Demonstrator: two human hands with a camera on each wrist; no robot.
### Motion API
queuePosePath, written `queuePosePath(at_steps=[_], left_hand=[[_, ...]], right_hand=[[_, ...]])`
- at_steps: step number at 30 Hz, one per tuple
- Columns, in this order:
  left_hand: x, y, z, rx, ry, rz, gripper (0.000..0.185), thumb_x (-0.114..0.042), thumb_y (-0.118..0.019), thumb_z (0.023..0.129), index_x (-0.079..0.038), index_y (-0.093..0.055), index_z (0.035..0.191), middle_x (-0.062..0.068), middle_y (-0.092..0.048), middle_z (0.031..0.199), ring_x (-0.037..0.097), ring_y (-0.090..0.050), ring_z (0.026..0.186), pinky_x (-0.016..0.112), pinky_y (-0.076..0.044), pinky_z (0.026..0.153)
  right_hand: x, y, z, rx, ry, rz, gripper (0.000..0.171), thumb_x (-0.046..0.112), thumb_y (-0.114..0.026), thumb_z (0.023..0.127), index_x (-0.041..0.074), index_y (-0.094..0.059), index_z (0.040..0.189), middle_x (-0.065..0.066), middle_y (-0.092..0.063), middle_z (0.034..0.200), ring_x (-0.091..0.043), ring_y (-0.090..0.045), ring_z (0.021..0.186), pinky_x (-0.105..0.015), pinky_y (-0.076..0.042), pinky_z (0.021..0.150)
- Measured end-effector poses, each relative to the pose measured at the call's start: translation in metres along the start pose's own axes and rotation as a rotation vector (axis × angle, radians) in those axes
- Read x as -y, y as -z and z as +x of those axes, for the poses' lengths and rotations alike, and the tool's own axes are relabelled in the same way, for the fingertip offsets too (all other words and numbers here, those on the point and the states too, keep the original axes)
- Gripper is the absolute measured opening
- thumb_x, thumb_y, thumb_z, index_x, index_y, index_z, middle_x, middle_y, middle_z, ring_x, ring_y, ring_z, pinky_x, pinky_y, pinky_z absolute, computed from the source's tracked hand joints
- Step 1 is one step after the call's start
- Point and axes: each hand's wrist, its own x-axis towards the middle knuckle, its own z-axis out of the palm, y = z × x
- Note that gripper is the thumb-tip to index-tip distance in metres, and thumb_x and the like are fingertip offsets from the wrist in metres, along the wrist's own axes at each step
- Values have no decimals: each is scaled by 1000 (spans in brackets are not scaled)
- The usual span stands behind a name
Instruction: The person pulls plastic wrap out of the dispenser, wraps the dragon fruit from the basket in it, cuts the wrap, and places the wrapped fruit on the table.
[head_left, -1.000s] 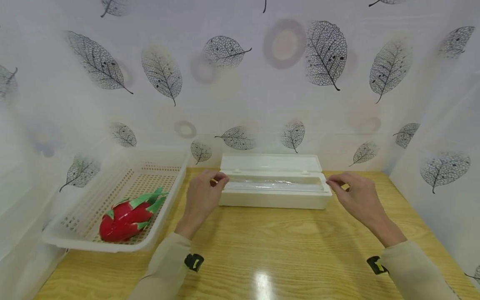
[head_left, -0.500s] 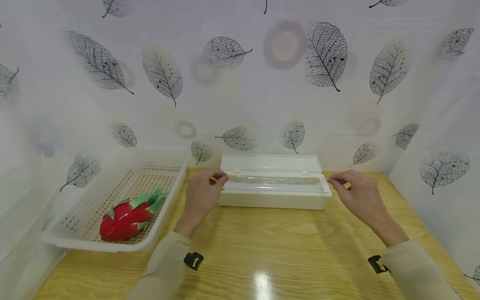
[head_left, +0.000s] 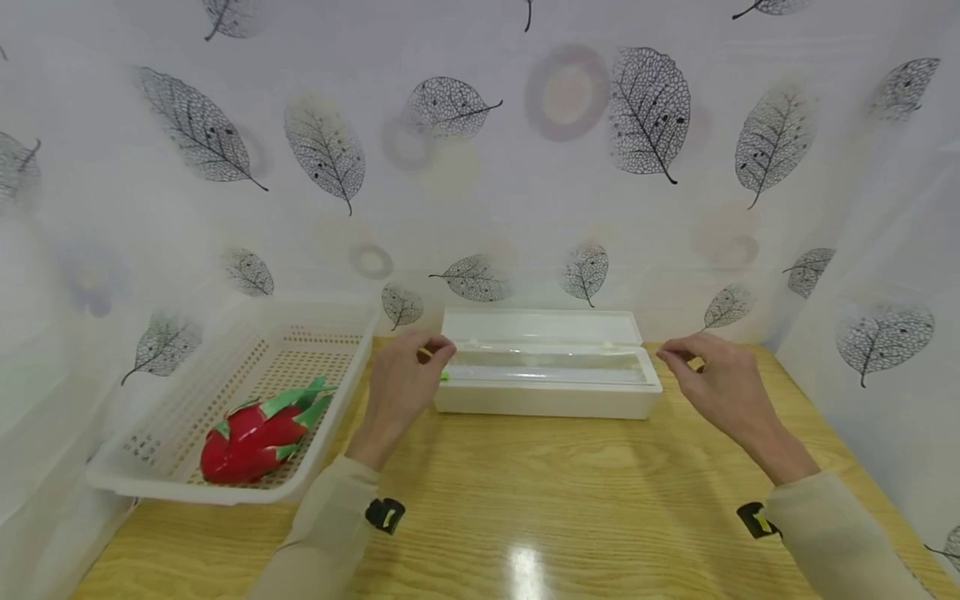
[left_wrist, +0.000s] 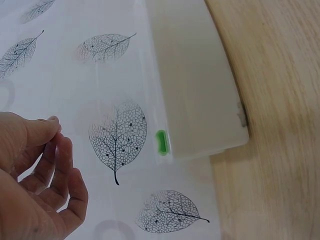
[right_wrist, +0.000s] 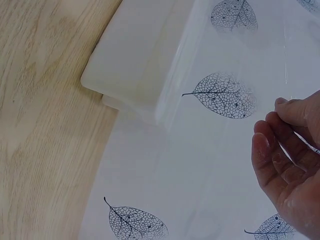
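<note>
A long white cling film dispenser (head_left: 547, 403) lies on the table with its lid (head_left: 540, 327) raised at the back. Thin clear cling film (head_left: 542, 360) stretches up out of it, glinting between the two hands. My left hand (head_left: 402, 383) pinches the film's edge between thumb and index finger at the dispenser's left end. At the other end, my right hand (head_left: 718, 387) pinches the opposite corner, and a fine film edge runs to those fingertips in the right wrist view. A green slider (left_wrist: 161, 142) sits on the dispenser's left end.
To the left stands a white perforated plastic basket (head_left: 105, 477) holding a red dragon fruit (head_left: 251, 443) with green tips. A curtain printed with leaves (head_left: 480, 200) hangs behind and at both sides of the wooden table (head_left: 555, 500).
Both hands have risen slightly, staying at the dispenser's two ends, and the film's edge has come up with them. The green slider has come into sight beside the left hand.
</note>
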Motion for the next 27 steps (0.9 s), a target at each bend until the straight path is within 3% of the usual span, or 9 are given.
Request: queuePosePath(at_steps=[14,27], left_hand=[[-5,4,9,6,27,-1,14,-24,-70,98,-13,-76,102,5,-73,99,20,-70,86,35,-57,75],[-5,5,17,-3,5,6,14,-23,-70,98,-12,-76,102,5,-75,100,22,-71,87,37,-59,79]], right_hand=[[-3,3,9,-1,27,-12,11,-4,-79,83,3,-78,91,-8,-75,79,-20,-66,65,-2,-43,61],[-4,5,19,9,45,-27,10,-5,-79,83,3,-78,91,-10,-75,80,-22,-66,65,-2,-42,62]])
